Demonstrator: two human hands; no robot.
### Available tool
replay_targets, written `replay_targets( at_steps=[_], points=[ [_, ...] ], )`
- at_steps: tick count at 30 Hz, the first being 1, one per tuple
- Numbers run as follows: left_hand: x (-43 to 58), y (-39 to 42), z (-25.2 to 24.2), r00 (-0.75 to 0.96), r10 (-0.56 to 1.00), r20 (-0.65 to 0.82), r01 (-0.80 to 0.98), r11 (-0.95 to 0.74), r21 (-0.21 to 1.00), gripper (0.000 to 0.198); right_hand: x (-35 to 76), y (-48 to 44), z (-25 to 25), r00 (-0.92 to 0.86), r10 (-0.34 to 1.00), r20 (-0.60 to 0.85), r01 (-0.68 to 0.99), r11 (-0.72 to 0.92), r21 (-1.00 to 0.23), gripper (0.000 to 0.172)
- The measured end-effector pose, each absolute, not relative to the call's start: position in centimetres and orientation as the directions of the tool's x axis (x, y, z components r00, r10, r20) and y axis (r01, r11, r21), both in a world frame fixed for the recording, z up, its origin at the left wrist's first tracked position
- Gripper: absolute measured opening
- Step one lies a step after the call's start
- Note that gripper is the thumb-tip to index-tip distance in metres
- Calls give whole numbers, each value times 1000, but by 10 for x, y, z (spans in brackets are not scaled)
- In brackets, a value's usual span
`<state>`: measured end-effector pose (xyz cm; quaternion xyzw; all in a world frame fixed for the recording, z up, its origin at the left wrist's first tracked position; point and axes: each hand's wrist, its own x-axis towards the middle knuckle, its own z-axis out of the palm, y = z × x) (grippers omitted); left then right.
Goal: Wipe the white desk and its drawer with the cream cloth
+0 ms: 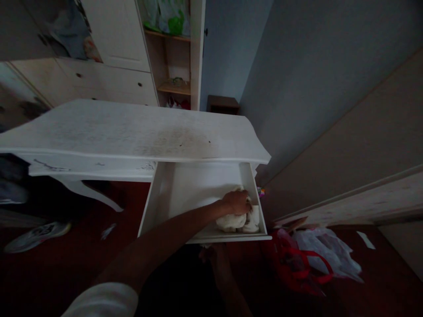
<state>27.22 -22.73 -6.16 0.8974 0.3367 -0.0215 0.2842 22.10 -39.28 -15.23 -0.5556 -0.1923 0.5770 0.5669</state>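
My left hand (237, 202) reaches into the pulled-out drawer (194, 185) of a white table (139, 127). Its fingers are closed on a crumpled off-white cloth (231, 222), bunched in the drawer's front right corner. Part of the cloth lies against the right side wall and front panel. Below the drawer front, in shadow, is my right hand (216, 255). Its fingers curl at a small white drawer knob (206, 245) at the middle of the front. Dark stains and specks mark the tabletop above the drawer.
A white wardrobe (119, 39) with open shelves (175, 86) stands behind the table. On the right floor lie a red bag (297, 268) and a clear plastic bag (330, 251). A shoe (39, 235) is at left. A wall (313, 101) runs close along the right.
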Motion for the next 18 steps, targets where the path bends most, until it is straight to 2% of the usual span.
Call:
replay_targets(
  at_steps=[4, 9, 11, 14, 18],
  points=[
    [262, -234, -55, 826, 476, -304, 558, -608, 565, 40, 220, -393, -148, 267, 862, -431, -479, -269, -835, 46],
    [244, -235, -49, 904, 339, -261, 416, -553, 722, 59, 220, -392, -151, 260, 864, -432, -483, -271, -833, 48],
    [241, -239, -49, 908, 355, -223, 403, -590, 700, 62, 220, -391, -154, 265, 862, -432, -478, -272, -835, 48],
    [243, -248, -47, 877, 451, -166, 452, -656, 604, 60, 220, -389, -155, 268, 855, -445, -487, -278, -828, 47],
    [248, -258, -43, 877, 478, 47, 390, -767, 510, 41, 220, -389, -154, 264, 861, -435, -494, -267, -827, 47]
  ],
)
